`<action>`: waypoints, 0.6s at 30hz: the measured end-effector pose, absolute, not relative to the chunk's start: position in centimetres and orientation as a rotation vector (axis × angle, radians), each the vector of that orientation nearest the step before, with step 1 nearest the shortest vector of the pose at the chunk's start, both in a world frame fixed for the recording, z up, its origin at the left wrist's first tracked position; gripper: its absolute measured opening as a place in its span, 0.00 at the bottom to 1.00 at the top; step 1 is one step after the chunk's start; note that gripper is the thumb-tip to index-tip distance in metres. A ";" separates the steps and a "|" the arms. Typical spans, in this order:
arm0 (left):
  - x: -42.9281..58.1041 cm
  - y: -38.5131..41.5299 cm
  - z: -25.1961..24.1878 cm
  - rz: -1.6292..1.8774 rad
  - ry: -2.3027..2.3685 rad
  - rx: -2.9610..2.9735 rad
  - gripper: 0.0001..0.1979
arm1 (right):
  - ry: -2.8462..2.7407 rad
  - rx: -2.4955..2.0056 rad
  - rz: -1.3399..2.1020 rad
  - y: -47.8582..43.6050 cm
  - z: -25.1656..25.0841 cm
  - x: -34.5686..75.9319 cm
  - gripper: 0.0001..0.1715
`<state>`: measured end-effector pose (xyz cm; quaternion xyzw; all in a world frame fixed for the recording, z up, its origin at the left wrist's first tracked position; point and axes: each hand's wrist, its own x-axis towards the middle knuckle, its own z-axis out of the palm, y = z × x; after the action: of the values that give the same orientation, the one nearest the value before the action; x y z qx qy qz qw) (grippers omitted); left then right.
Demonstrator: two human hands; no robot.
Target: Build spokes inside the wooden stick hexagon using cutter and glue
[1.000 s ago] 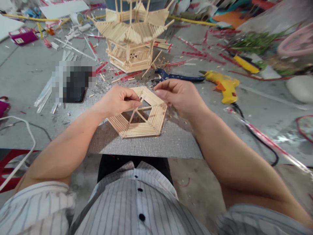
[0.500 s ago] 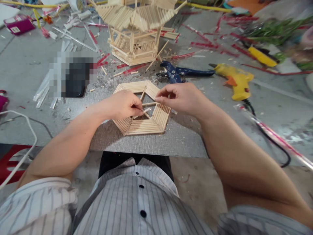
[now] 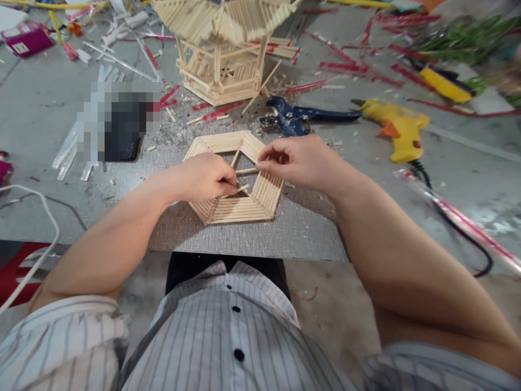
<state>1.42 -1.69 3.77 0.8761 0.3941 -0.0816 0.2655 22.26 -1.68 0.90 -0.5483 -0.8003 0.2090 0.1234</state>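
Note:
A hexagonal wooden-stick frame (image 3: 240, 210) lies flat near the table's front edge, built of rows of thin sticks with spokes across its open middle. Over its left side, my left hand (image 3: 208, 175) is closed in a pinch on a short wooden stick (image 3: 243, 188), held above the lower part of the opening. My right hand (image 3: 299, 160) is closed too, thumb and finger pinching the frame's inner right edge where a spoke (image 3: 246, 171) meets it. Both sets of fingertips hide part of the spokes.
Behind the frame stands a stick pavilion model (image 3: 222, 60) with a flared roof. Blue cutting pliers (image 3: 290, 117) and a yellow glue gun (image 3: 396, 127) lie to the right. A dark, pixelated phone-like object (image 3: 124, 130) lies left, beside clear glue sticks (image 3: 67, 155). Red plastic strips (image 3: 342, 67) and scraps litter the table.
The short stick in my left hand has tilted slightly flatter. My right hand stays at the frame's inner edge, and the view has shifted a little.

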 end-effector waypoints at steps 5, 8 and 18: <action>1.5 -1.6 3.6 -0.230 1.066 2.383 0.12 | -2.345 -1.592 0.618 -1.6 0.7 22.4 0.13; 1.5 -1.5 3.6 -0.259 1.076 2.381 0.12 | -2.335 -1.604 0.614 -1.7 0.8 22.3 0.12; 1.7 -1.6 3.7 -0.285 1.093 2.400 0.12 | -2.344 -1.573 0.609 -1.5 0.8 22.3 0.12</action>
<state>1.65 -1.58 3.75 0.8779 0.3998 -0.1044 0.2420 22.30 -1.51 0.83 -0.5404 -0.8051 0.2092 0.1264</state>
